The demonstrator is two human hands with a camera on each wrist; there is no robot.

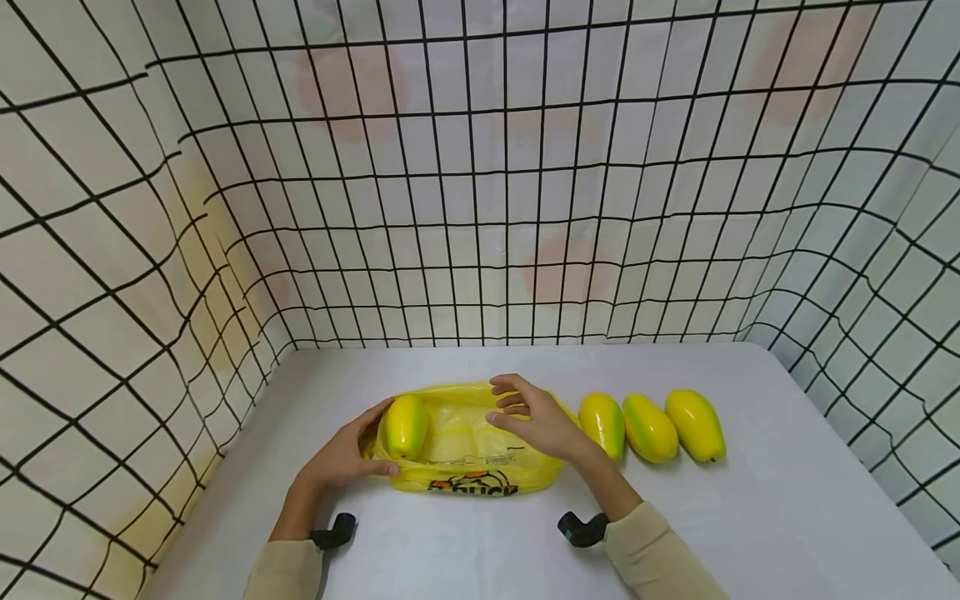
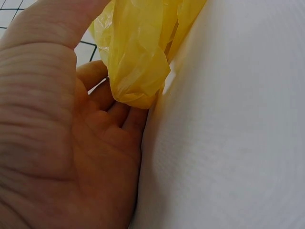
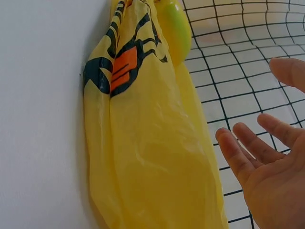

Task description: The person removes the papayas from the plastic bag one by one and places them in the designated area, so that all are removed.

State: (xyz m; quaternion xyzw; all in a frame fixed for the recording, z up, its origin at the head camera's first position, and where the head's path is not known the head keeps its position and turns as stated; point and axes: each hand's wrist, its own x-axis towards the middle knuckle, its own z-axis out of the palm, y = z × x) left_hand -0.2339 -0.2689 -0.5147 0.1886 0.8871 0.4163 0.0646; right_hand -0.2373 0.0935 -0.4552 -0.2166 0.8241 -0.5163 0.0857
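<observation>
A yellow plastic bag [image 1: 465, 454] with a black and orange print lies flat on the white table [image 1: 750, 517]. A yellow-green mango [image 1: 406, 426] sits at the bag's left end. My left hand [image 1: 378, 437] cups that end, thumb on the bag's near edge and fingers behind the mango. In the left wrist view the bag's crumpled end [image 2: 138, 52] lies between thumb and fingers of the left hand [image 2: 102, 102]. My right hand [image 1: 517, 408] hovers over the bag's right half with fingers spread. In the right wrist view the right hand [image 3: 267, 143] stays clear of the bag [image 3: 143, 143], and the mango [image 3: 175, 28] shows beyond.
Three more mangoes [image 1: 602, 423], [image 1: 649, 428], [image 1: 697, 424] lie in a row just right of the bag. Black wire mesh over white cloth [image 1: 480, 208] walls the table at the back and both sides.
</observation>
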